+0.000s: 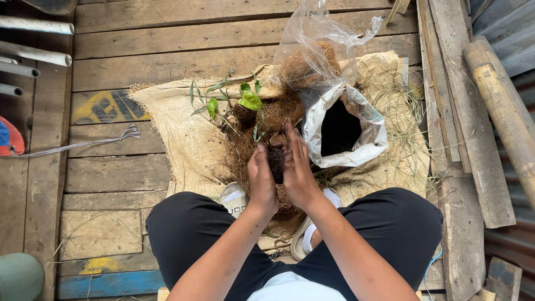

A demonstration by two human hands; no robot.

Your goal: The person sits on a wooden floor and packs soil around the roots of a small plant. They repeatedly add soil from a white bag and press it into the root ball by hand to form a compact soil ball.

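My left hand (261, 179) and my right hand (297, 167) press together around a dark clump of soil (276, 161), palms facing each other. The clump sits just above a pile of brown coconut fibre (261, 131) on a burlap sack (178, 128). Small green seedlings (248, 99) lie on the fibre just beyond my fingertips.
A white bag of dark soil (341, 129) stands open to the right of my hands. Behind it a clear plastic bag (317, 50) holds more fibre. Wooden planks (128, 167) form the floor; a bamboo pole (504, 111) lies at right, pipes (33, 53) at left.
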